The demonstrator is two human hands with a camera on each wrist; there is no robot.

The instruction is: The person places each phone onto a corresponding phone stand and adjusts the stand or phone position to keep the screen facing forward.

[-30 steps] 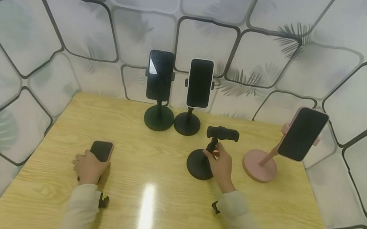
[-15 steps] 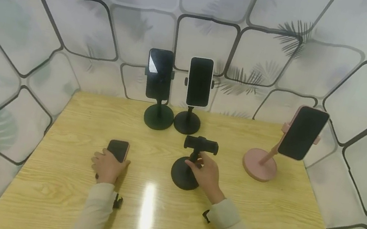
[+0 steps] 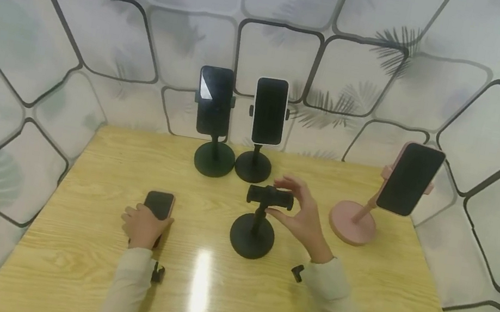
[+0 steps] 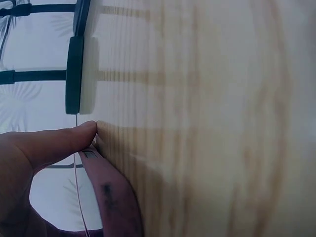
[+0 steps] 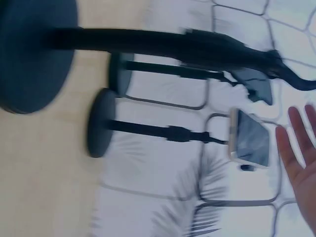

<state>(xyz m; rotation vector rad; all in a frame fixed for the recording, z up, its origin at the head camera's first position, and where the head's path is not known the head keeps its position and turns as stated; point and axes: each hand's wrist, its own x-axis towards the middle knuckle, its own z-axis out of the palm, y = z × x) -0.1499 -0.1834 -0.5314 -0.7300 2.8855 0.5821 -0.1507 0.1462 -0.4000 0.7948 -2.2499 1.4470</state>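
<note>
My left hand (image 3: 145,227) grips a phone (image 3: 160,204) with a dark face and pinkish edge, low at the left of the table. In the left wrist view the thumb (image 4: 86,136) presses the edge of that phone (image 4: 111,192), whose side is mauve. An empty black phone stand (image 3: 252,236) is upright near the middle, its wide clamp (image 3: 270,196) on top. Beside the clamp, on its right, my right hand (image 3: 305,221) has thumb and fingers spread apart. The right wrist view shows those fingers (image 5: 296,138) extended, away from the stand's post (image 5: 123,39).
Two stands with upright phones, one black-edged (image 3: 214,100) and one white-edged (image 3: 269,111), stand side by side at the back. A pink stand (image 3: 352,223) at the right bears a tilted phone (image 3: 411,178). Patterned panels (image 3: 189,46) surround the wooden table (image 3: 77,270).
The black stand has come leftward and nearer with my right hand, which has since let go and moved up beside the clamp. My left hand has slid the phone rightward.
</note>
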